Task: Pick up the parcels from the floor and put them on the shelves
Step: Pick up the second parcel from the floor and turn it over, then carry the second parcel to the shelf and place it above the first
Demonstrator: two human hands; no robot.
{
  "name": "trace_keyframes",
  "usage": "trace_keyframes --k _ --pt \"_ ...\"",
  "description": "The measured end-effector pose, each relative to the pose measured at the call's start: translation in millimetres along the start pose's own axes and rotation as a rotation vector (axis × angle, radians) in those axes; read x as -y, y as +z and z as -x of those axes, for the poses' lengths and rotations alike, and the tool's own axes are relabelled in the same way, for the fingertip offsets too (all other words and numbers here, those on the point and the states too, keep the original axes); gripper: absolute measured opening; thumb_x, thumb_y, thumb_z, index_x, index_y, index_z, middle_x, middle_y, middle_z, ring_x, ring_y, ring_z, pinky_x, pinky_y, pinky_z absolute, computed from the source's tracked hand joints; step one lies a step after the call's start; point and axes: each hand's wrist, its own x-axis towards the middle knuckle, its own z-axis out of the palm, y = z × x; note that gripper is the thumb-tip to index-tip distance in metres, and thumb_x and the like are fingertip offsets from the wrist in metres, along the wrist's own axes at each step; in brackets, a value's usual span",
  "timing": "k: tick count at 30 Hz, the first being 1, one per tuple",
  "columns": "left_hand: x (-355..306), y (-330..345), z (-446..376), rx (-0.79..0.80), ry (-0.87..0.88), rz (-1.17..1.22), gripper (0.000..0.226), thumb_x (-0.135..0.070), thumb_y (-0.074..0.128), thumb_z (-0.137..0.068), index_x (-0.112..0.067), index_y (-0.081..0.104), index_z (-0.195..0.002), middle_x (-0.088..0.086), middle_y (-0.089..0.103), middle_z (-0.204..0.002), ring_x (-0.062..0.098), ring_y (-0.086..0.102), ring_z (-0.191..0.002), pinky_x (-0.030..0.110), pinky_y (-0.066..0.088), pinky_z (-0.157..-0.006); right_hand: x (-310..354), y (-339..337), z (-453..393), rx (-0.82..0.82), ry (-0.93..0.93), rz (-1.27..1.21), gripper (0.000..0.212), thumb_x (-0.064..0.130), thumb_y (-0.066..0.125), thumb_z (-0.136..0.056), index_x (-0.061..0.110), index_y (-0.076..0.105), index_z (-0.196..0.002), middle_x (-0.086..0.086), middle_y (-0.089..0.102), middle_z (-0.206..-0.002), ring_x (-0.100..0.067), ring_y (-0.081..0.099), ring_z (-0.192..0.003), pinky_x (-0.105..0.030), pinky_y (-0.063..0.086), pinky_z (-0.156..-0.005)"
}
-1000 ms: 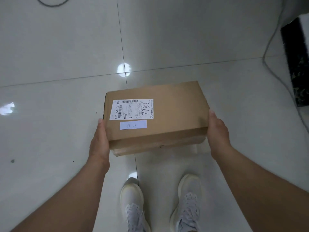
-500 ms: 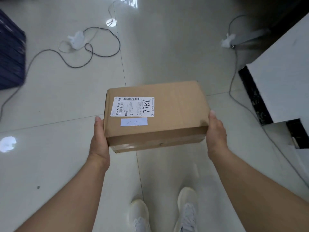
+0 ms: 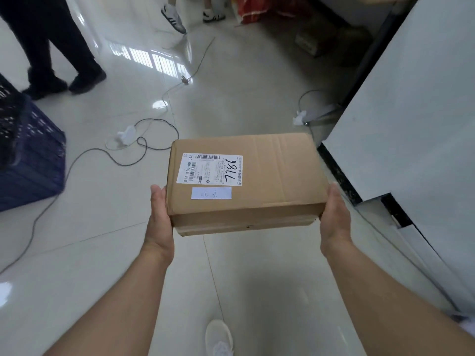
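A brown cardboard parcel (image 3: 270, 176) with a white shipping label marked 7786 and a small white slip is held level in the air above the tiled floor. My left hand (image 3: 159, 219) presses its left end and my right hand (image 3: 334, 219) presses its right end, fingers underneath and hidden. More cardboard parcels (image 3: 308, 43) lie on the floor at the far right, dim and blurred. No shelf shows clearly.
A dark blue plastic crate (image 3: 30, 160) stands at the left. Cables and a white plug (image 3: 127, 133) trail across the floor ahead. A white wall or cabinet with a black base (image 3: 411, 124) runs along the right. Other people's legs (image 3: 51, 47) and shoes (image 3: 174, 16) stand far ahead.
The view has risen from straight down at my feet to looking forward; the crate, cables, people and far parcels came into sight. Both hands keep the same hold on the parcel.
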Motion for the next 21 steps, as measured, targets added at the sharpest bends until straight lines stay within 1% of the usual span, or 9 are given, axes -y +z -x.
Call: trace_keyframes --k 5,7,9,11,13,14,16,17,21 --pt "-42.9 11.3 59.5 0.067 0.038 -0.004 0.065 -0.075 0.017 -0.082 -0.044 0.069 -0.106 -0.007 0.071 -0.121 0.013 0.057 -0.124 0.042 0.030 -0.117 42.7 -52.9 57.5 -0.029 -0.079 -0.014 0.061 0.056 0.029 -0.093 0.018 0.049 -0.136 -0.002 0.050 -0.141 -0.020 0.044 -0.131 -0.038 0.030 -0.113" --pt "-61.8 16.4 85.4 0.097 0.056 -0.007 0.066 -0.076 0.017 -0.082 -0.045 0.071 -0.102 -0.006 0.071 -0.123 0.014 0.057 -0.125 0.044 0.028 -0.118 60.4 -74.7 80.9 -0.033 -0.120 -0.017 0.062 0.057 0.028 -0.092 0.019 0.051 -0.135 -0.001 0.053 -0.138 -0.019 0.046 -0.127 -0.038 0.032 -0.112" --pt "-81.5 20.9 109.5 0.121 0.059 -0.011 0.067 -0.078 0.018 -0.080 -0.045 0.073 -0.102 -0.004 0.071 -0.124 0.015 0.056 -0.126 0.045 0.028 -0.118 79.5 -95.3 103.8 -0.033 -0.158 -0.037 0.059 0.056 0.027 -0.093 0.020 0.053 -0.132 0.004 0.055 -0.128 -0.016 0.048 -0.119 -0.034 0.034 -0.107" --pt "-100.1 24.8 131.6 0.137 0.055 -0.015 0.072 -0.077 0.018 -0.083 -0.037 0.071 -0.111 -0.001 0.071 -0.123 0.017 0.058 -0.124 0.040 0.036 -0.114 98.5 -113.7 125.9 -0.048 -0.168 -0.058 0.060 0.058 0.027 -0.092 0.021 0.054 -0.130 0.008 0.054 -0.121 -0.015 0.048 -0.116 -0.032 0.034 -0.103" --pt "-119.5 28.2 151.1 0.159 0.061 -0.006 0.077 -0.072 0.016 -0.090 -0.024 0.067 -0.120 0.003 0.071 -0.119 0.019 0.060 -0.120 0.031 0.047 -0.102 114.7 -130.9 147.8 -0.067 -0.166 -0.064 0.065 0.063 0.026 -0.088 0.020 0.055 -0.127 0.003 0.056 -0.125 -0.019 0.050 -0.117 -0.038 0.036 -0.106" --pt "-129.4 30.1 159.4 0.175 0.068 -0.009 0.079 -0.073 0.016 -0.089 -0.022 0.067 -0.122 0.003 0.071 -0.120 0.020 0.059 -0.122 0.033 0.046 -0.103 122.7 -139.0 158.7 -0.082 -0.162 -0.066 0.067 0.064 0.026 -0.086 0.019 0.055 -0.126 0.000 0.057 -0.127 -0.021 0.050 -0.117 -0.041 0.037 -0.107" --pt "-148.7 33.3 174.4 0.213 0.085 -0.025 0.085 -0.082 0.021 -0.078 -0.026 0.068 -0.122 0.002 0.070 -0.125 0.020 0.056 -0.127 0.044 0.033 -0.115 137.1 -155.9 180.6 -0.115 -0.156 -0.076 0.067 0.063 0.026 -0.088 0.017 0.054 -0.128 -0.002 0.056 -0.129 -0.023 0.050 -0.119 -0.044 0.037 -0.108" --pt "-159.2 35.4 180.5 0.243 0.094 -0.029 0.086 -0.085 0.023 -0.074 -0.029 0.068 -0.121 0.001 0.070 -0.126 0.020 0.055 -0.128 0.047 0.029 -0.117 143.3 -164.6 190.5 -0.131 -0.157 -0.084 0.066 0.062 0.026 -0.090 0.017 0.053 -0.129 -0.001 0.055 -0.128 -0.023 0.050 -0.118 -0.043 0.037 -0.107" --pt "-199.8 48.5 202.2 0.390 0.161 -0.090 0.085 -0.085 0.022 -0.074 -0.032 0.068 -0.121 0.000 0.071 -0.123 0.019 0.059 -0.124 0.048 0.035 -0.114 164.5 -199.0 233.5 -0.205 -0.174 -0.103 0.056 0.058 0.025 -0.092 0.020 0.055 -0.120 0.002 0.055 -0.118 -0.020 0.049 -0.106 -0.035 0.039 -0.094"
